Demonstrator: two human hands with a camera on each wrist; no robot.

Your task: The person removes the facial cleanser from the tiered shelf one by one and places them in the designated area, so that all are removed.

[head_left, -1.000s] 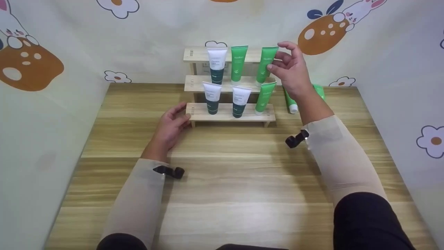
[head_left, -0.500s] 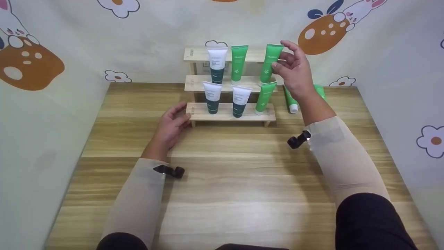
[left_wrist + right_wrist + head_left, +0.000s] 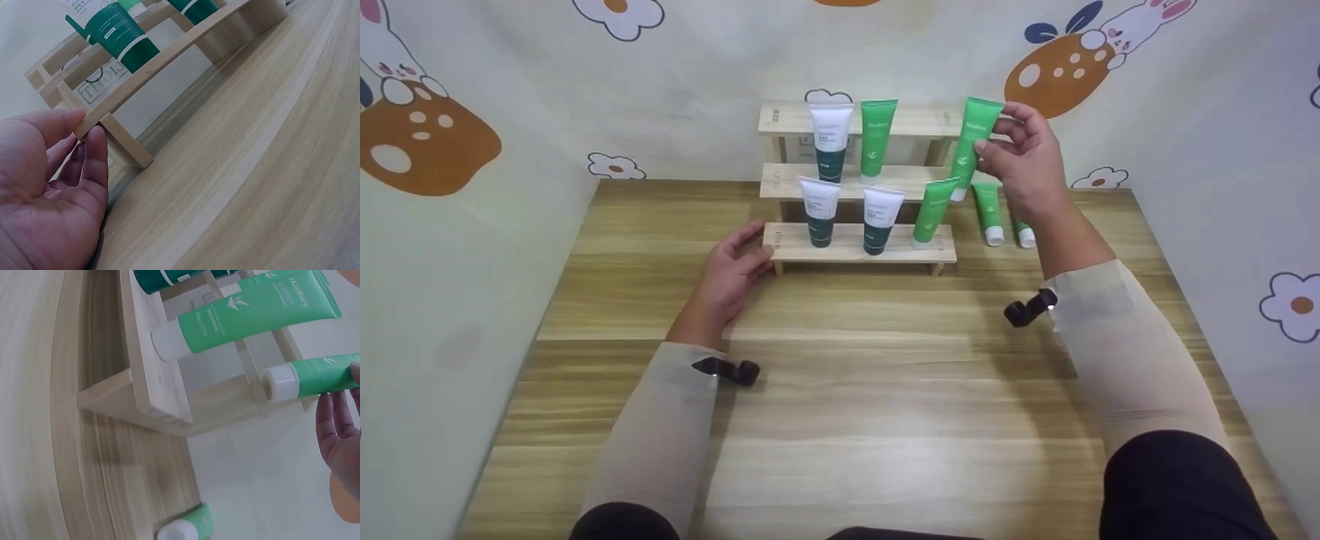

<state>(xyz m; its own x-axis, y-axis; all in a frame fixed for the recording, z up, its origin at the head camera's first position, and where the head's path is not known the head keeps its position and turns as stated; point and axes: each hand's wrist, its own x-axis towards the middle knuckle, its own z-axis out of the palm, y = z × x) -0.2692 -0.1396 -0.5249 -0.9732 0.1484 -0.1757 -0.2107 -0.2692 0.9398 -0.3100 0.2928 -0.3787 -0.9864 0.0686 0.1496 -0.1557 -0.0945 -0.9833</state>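
My right hand [image 3: 1027, 169] pinches a green squeeze tube [image 3: 978, 135] between thumb and fingers, just off the right end of the three-tier wooden rack [image 3: 781, 182]. In the right wrist view the held tube's white cap [image 3: 281, 382] points toward the rack. My left hand [image 3: 727, 274] grips the left end of the bottom shelf; the left wrist view has the thumb over the board [image 3: 163, 61] and fingers under it. On the middle shelf stand a white-and-dark-green tube [image 3: 830, 142] and a green tube [image 3: 877, 139]. Two white-and-dark-green tubes [image 3: 820, 214] and a green one [image 3: 936, 211] stand on the bottom shelf.
Two green tubes [image 3: 990, 214] lie on the wooden table [image 3: 847, 390] right of the rack, one partly behind my right wrist. A patterned cloth wall [image 3: 682, 97] rises close behind the rack, with more at both sides.
My right hand has drawn the green tube rightward from the middle shelf, past the rack's end. More of the second lying tube shows. The left hand has stayed put.
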